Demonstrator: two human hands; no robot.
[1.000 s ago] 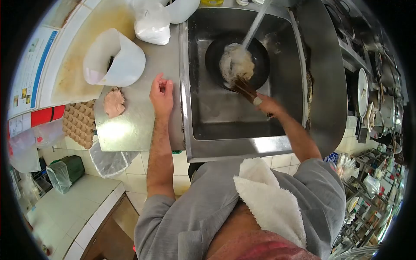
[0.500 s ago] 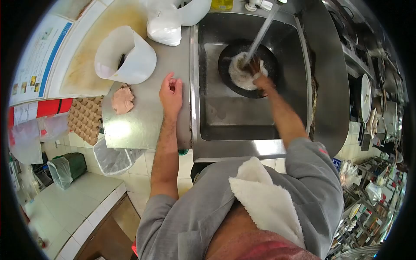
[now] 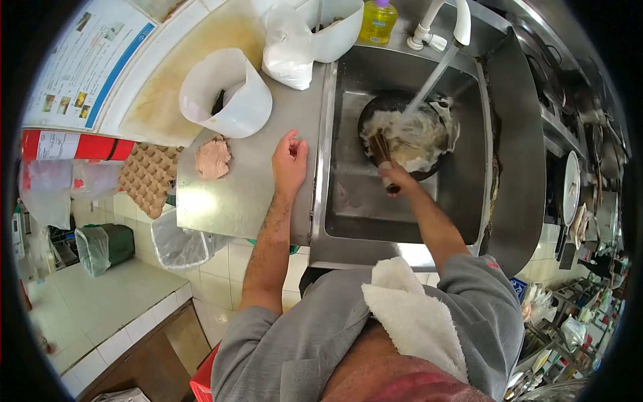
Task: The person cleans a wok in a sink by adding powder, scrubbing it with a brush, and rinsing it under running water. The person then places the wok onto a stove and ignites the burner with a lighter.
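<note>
My right hand (image 3: 396,177) is wrapped round a brown bristle brush (image 3: 380,151), whose tips rest in a dark round pan (image 3: 365,120) on the sink floor. Water streams from the white faucet (image 3: 462,27) into the pan, and foamy, cloudy water spreads over it and past its right rim. My left hand (image 3: 290,161) hovers over or rests on the steel counter (image 3: 254,194) left of the sink (image 3: 402,224). Its fingers are curled, and nothing shows in them. A crumpled pinkish cloth or sponge (image 3: 213,159) lies further left.
A white cut-open container (image 3: 244,110), a white plastic bag (image 3: 288,53) and a yellow soap bottle (image 3: 378,23) stand along the back. Egg trays (image 3: 149,175) and a bagged bin (image 3: 177,241) are at the left. Pans (image 3: 569,187) are at the far right.
The camera view has shifted, bringing the faucet into sight. My right hand has moved with the brush to the pan's left side, and the foamy water has spread beyond the rim.
</note>
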